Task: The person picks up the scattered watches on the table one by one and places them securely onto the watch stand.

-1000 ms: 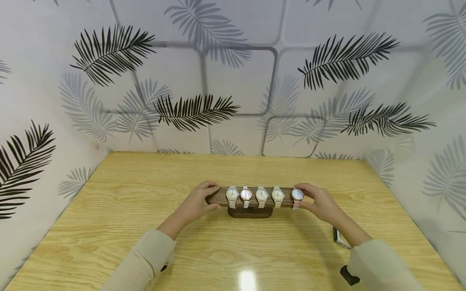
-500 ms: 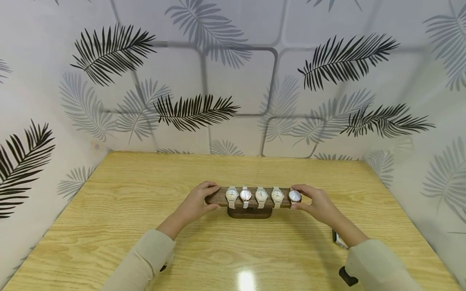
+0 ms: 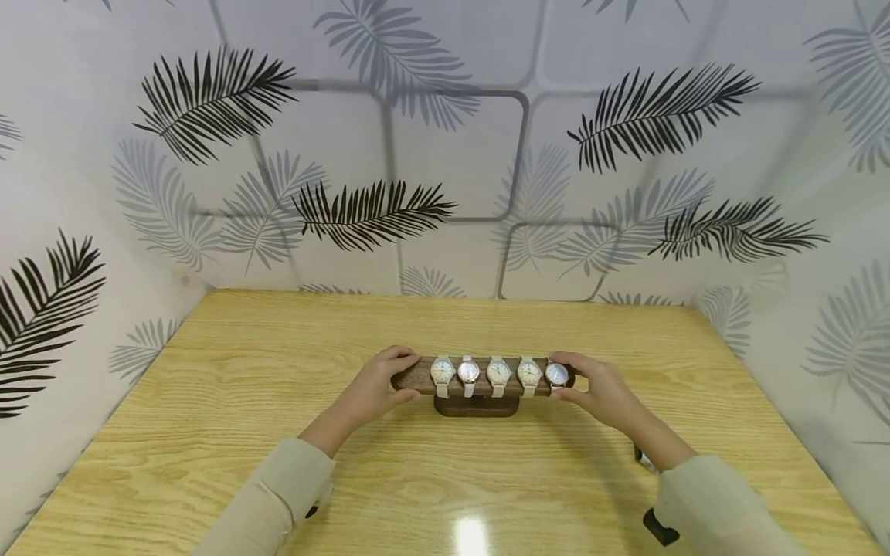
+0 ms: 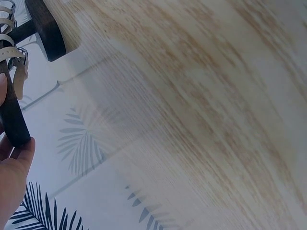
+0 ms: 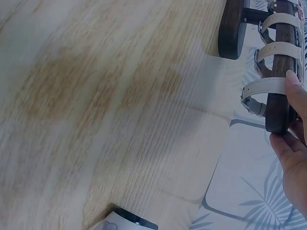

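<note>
My left hand point(image 3: 378, 386) grips the left end of a dark wooden watch stand point(image 3: 415, 377), thumb and fingers on opposite edges of its bar. Several pale-strapped watches point(image 3: 498, 372) sit in a row along the bar, above the stand's base point(image 3: 476, 407). At the bar's right end, my right hand point(image 3: 591, 386) pinches the last wristwatch point(image 3: 557, 374), whose dial faces up. In the right wrist view its buckled strap point(image 5: 266, 86) loops loosely around the bar, with the bar's end showing past it. Another strap point(image 4: 13, 52) shows near the left fingers in the left wrist view.
A white object point(image 5: 122, 221) with a black edge and a small planet drawing lies on the table, partly hidden by the right forearm in the head view. The wooden table point(image 3: 278, 332) meets leaf-patterned walls point(image 3: 445, 154) at the back and sides.
My right hand has moved left, sliding the last wristwatch from the bar's right tip inward, so the bar's end now shows beyond it. The left hand keeps its grip on the stand.
</note>
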Demonstrator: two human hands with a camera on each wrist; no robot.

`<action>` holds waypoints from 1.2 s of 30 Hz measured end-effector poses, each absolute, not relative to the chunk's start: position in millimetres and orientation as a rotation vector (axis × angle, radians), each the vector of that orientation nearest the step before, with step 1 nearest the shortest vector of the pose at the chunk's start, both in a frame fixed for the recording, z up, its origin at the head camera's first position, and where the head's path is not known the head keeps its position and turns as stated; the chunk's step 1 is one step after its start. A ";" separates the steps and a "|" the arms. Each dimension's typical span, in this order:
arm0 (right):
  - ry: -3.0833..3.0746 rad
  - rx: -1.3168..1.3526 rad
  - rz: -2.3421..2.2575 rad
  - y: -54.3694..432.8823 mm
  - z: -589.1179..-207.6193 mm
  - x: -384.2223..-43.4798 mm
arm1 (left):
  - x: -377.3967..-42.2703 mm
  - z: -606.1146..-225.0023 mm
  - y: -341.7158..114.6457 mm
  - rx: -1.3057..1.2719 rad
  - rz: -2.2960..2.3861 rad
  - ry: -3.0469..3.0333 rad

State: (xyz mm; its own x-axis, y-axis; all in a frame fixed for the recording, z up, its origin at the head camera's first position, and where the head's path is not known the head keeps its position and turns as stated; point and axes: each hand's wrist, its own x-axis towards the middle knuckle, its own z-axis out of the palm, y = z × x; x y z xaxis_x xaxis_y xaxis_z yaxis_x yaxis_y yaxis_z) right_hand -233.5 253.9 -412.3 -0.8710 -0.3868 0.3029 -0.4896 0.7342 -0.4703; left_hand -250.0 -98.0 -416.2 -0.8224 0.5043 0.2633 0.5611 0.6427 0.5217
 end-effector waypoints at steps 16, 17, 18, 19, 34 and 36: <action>-2.742 0.701 0.822 256.1 -418.2 -231.1 | -249.7 -417.6 -95.2 -0.897 -0.940 -2.768; -2.742 0.705 0.822 256.3 -418.4 -230.6 | -249.5 -417.7 -95.3 -0.897 -0.942 -2.770; -2.744 0.708 0.825 256.1 -418.5 -230.3 | -249.4 -417.8 -95.5 -0.896 -0.946 -2.773; -2.746 0.711 0.825 256.0 -418.3 -229.7 | -249.2 -418.1 -95.6 -0.897 -0.946 -2.773; -2.878 0.567 0.764 289.4 -398.9 -204.9 | -249.8 -418.8 -96.2 -0.865 -0.970 -2.763; -2.857 0.580 0.752 297.7 -401.8 -201.0 | -250.0 -418.8 -97.1 -0.862 -0.970 -2.765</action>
State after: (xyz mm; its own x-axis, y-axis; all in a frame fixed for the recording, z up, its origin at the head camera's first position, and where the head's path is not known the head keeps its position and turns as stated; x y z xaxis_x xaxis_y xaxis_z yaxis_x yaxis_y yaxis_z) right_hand -201.0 297.7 -401.8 -0.9176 -0.3313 0.2197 -0.3965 0.8018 -0.4471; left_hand -250.0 -97.1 -418.8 -0.8372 0.4824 0.2579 0.5377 0.6396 0.5494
